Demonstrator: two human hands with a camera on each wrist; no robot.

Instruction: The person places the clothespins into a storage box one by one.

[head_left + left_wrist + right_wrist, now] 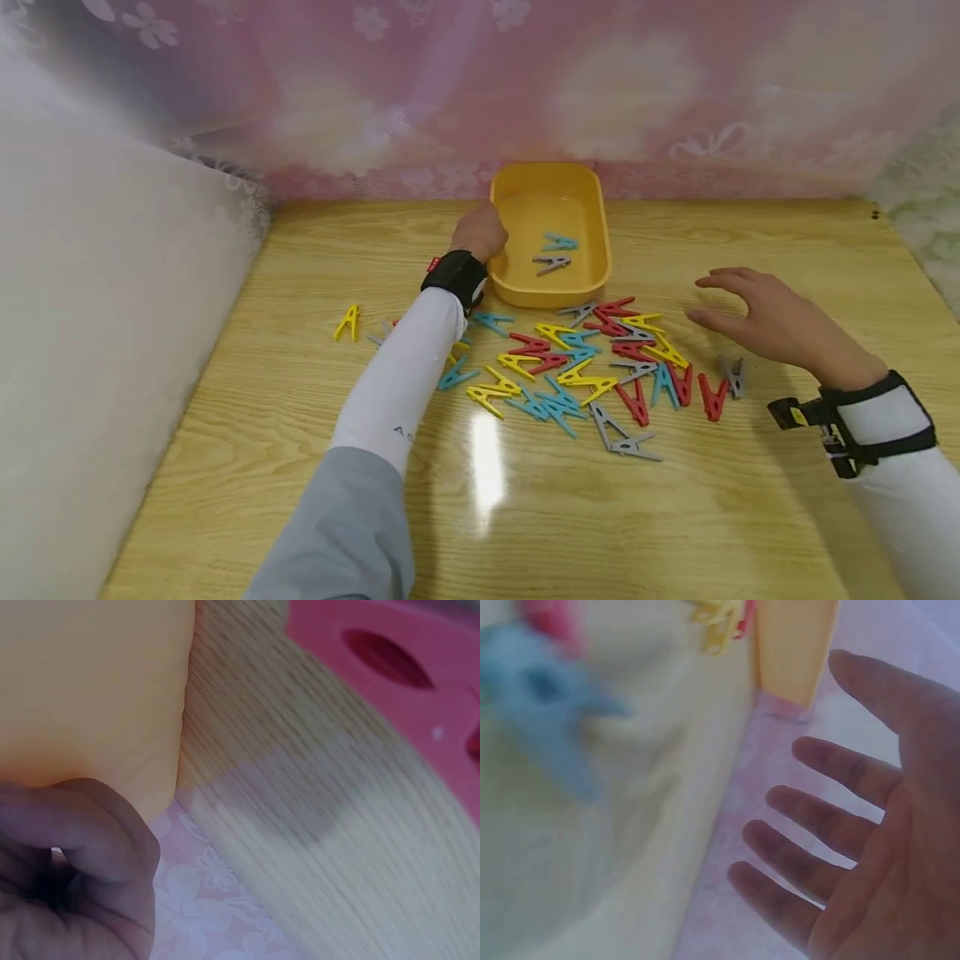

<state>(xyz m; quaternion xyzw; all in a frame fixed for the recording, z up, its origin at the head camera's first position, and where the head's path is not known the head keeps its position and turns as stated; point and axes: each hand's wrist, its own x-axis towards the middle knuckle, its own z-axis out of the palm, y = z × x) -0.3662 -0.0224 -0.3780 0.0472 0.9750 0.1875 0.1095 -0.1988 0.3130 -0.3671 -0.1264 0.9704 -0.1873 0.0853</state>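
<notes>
My left hand [480,230] holds the left rim of a yellow plastic basin [550,298]. In the left wrist view the curled fingers [97,832] lie against the basin's outer wall [90,682]; the rim itself is hidden. Inside the basin lie a blue clothespin [560,242] and a grey clothespin [552,264]. To the right, my right hand [780,321] hovers with fingers spread and nothing held, near a grey clothespin [735,379] and a red clothespin [712,397]. Its open palm [885,862] shows in the right wrist view.
Many yellow, red, blue and grey clothespins [547,362] are scattered on the wooden table [525,533] before the basin. One yellow clothespin [347,322] lies apart at left. A pink floral cloth [450,100] hangs behind the table; a white panel [112,275] stands at left.
</notes>
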